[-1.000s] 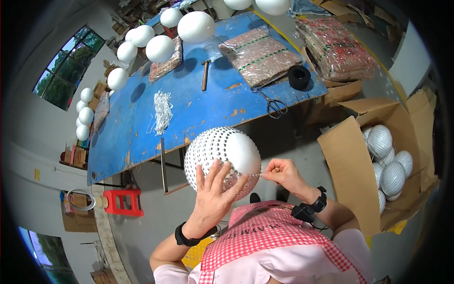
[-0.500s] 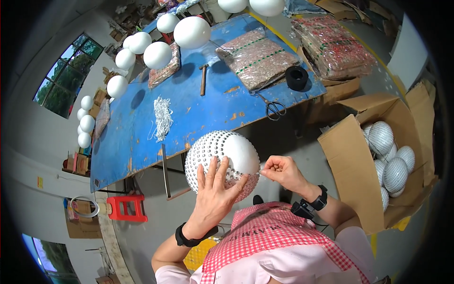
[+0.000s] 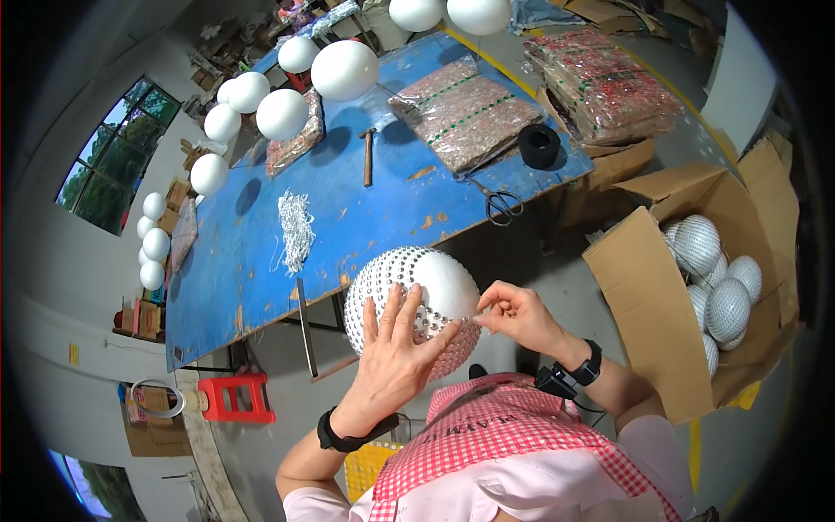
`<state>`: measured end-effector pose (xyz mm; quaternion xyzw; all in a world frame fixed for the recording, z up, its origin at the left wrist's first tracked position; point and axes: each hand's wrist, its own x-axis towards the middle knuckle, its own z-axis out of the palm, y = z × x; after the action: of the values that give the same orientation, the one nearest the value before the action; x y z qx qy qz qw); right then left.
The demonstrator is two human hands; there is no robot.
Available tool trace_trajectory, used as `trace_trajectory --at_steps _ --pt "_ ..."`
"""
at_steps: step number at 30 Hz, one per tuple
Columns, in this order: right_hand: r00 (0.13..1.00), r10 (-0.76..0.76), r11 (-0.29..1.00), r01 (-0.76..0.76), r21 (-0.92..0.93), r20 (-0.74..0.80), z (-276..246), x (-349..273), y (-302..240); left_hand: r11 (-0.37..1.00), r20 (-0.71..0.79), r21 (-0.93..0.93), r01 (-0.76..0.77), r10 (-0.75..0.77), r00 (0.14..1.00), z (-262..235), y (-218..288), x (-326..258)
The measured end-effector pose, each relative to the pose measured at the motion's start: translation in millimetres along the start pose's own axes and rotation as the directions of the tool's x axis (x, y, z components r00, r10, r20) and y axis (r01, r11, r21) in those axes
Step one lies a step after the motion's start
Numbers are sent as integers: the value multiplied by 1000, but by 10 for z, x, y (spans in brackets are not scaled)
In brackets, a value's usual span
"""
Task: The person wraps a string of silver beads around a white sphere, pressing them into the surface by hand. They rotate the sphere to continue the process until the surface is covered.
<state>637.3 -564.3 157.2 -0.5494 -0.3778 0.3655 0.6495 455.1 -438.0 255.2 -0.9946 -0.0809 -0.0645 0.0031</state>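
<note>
A large white ball (image 3: 445,280) is in front of me, just off the near edge of the blue table. Rows of small silvery studs cover its left and lower parts, while a patch at the upper right is bare white. My left hand (image 3: 390,370) holds the ball from the near side, its fingers and thumb spread over the studs. At the ball's right edge, my right hand (image 3: 515,315) is closed in a pinch. What lies between those fingertips is too small to make out. The ball's underside is hidden.
On the blue table (image 3: 235,287) lie silvery strands (image 3: 296,230), a hammer (image 3: 368,158), scissors (image 3: 502,204), a black roll (image 3: 539,146) and a plastic-wrapped pack (image 3: 470,113). Several white balls (image 3: 344,70) hang above. A carton (image 3: 639,296) of covered balls stands right, a red stool (image 3: 237,398) left.
The pinched right hand has moved slightly left and down, closer against the ball's edge. My left hand keeps its place on the ball. The whole view has shifted a little.
</note>
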Motion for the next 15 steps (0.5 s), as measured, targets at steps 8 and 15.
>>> trace_trajectory --at_steps 8,15 --pt "994 -89 967 72 -243 -60 88 -108 -181 994 8 -9 -106 106 994 -19 -170 39" --pt "980 187 982 -184 52 -67 98 -11 -58 980 -12 -52 -193 193 981 -10 -309 79"
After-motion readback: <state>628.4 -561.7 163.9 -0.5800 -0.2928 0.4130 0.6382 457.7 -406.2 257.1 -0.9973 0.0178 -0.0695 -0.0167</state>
